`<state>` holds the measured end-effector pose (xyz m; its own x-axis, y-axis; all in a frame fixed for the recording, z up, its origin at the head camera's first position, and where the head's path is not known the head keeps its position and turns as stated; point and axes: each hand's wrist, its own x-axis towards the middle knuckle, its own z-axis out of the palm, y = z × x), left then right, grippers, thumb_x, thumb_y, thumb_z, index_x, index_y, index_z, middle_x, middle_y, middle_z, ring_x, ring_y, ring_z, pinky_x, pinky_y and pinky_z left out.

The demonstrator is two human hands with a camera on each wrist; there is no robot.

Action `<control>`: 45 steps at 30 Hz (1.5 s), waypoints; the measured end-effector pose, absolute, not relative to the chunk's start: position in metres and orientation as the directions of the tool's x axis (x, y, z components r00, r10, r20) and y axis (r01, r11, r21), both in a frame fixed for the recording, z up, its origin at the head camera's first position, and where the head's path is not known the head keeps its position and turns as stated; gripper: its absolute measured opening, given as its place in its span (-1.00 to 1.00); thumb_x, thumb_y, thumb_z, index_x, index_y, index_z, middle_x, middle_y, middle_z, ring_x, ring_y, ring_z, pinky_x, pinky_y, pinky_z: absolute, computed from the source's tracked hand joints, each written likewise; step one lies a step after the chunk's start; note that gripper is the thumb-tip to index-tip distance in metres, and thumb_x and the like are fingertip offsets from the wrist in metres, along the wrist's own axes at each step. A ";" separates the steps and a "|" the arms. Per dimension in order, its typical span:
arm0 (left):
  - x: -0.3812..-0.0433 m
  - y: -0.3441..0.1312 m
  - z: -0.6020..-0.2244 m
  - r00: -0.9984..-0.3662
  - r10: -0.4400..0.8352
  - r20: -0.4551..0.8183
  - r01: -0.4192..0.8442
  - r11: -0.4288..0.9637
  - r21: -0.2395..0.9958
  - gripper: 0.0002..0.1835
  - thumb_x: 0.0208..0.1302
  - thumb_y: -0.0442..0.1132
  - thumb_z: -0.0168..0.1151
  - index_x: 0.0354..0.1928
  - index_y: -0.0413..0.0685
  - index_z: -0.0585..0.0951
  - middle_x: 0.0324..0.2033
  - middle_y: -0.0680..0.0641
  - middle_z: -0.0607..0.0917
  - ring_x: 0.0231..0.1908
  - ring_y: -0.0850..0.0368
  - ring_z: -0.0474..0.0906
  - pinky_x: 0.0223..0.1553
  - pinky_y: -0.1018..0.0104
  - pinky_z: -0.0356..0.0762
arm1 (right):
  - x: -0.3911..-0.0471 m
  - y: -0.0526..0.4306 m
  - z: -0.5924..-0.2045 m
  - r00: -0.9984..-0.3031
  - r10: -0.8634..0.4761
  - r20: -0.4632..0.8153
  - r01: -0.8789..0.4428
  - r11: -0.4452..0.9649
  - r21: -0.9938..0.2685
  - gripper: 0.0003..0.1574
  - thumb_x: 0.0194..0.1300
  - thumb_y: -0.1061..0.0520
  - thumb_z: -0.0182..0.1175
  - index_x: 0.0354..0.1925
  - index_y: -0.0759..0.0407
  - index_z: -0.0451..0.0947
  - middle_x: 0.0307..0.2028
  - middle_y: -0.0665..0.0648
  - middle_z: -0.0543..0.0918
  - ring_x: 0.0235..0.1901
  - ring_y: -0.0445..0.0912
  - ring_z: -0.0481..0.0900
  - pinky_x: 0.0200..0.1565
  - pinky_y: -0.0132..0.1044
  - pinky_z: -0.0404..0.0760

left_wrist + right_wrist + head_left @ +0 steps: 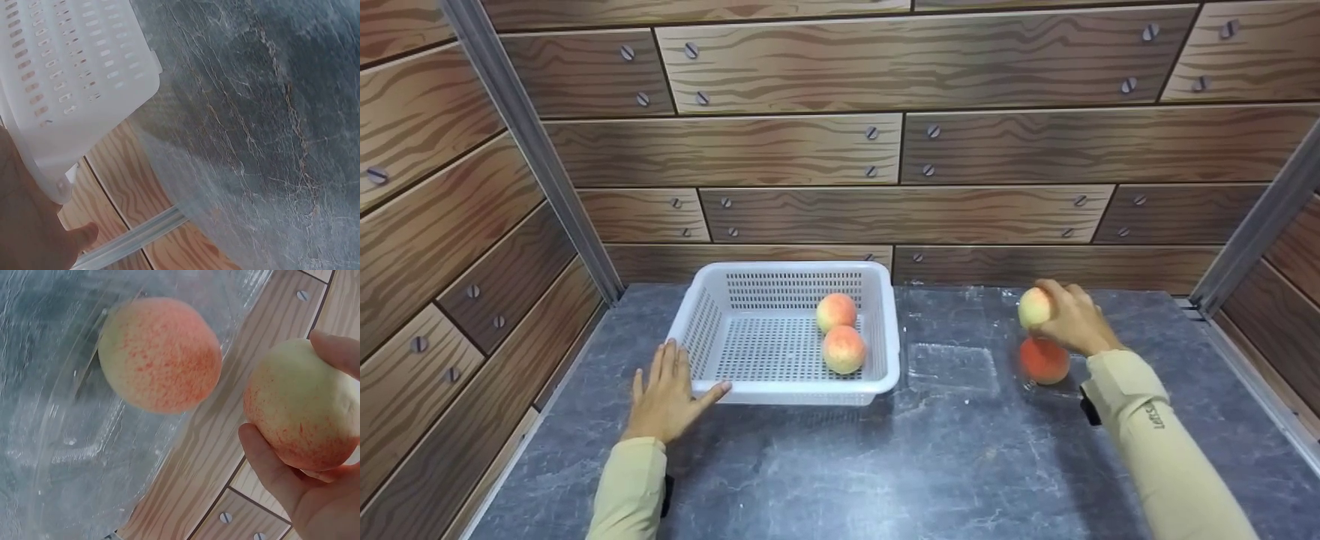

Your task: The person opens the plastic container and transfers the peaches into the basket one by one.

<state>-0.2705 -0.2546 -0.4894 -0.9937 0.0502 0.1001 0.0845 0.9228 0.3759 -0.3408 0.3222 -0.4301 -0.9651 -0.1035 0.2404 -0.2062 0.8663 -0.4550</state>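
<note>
Behind the right hand, its peach shows partly.

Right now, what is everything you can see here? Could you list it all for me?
Basket: one, white plastic mesh, left of centre on the table.
Peaches in basket: two, yellow-pink, against its right side.
Held peach: one, pale yellow-pink, lifted above the table at the right.
Peach on table: one, orange-red, directly below the held one.
Table: one, grey marbled top.
Walls: wood-plank print with screw heads, on three sides.
Left hand: flat on the table, thumb touching the basket's front left corner.
Right hand: grips the held peach.
</note>
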 end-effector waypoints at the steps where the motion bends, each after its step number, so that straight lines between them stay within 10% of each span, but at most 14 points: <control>1: -0.271 -0.255 -0.490 -0.994 0.050 0.099 0.084 0.923 0.376 0.16 0.35 0.40 0.05 0.52 -0.49 -0.04 0.54 -0.43 -0.17 0.53 -0.35 -0.30 0.40 -0.40 -0.42 | -0.341 0.321 -0.431 -0.965 -0.105 0.240 -0.207 0.866 -0.456 -0.02 -0.05 0.18 0.45 0.31 0.38 0.29 0.03 0.65 0.38 0.00 0.59 0.40 -0.10 0.47 0.47; 45: -0.268 -0.253 -0.485 -0.997 0.049 0.066 0.071 0.921 0.382 0.15 0.34 0.40 0.05 0.51 -0.51 0.00 0.54 -0.43 -0.16 0.53 -0.35 -0.31 0.39 -0.44 -0.38 | -0.342 0.268 -0.426 -0.946 -0.192 0.261 -0.303 0.811 -0.501 -0.07 -0.08 0.20 0.48 0.27 0.35 0.38 0.01 0.57 0.46 -0.01 0.45 0.45 -0.05 0.43 0.49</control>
<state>-0.2680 -0.2529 -0.4846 -0.9966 0.0491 0.0656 0.0705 0.9213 0.3825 -0.3423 0.2685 -0.4262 -0.9460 -0.1924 0.2610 -0.3031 0.8107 -0.5009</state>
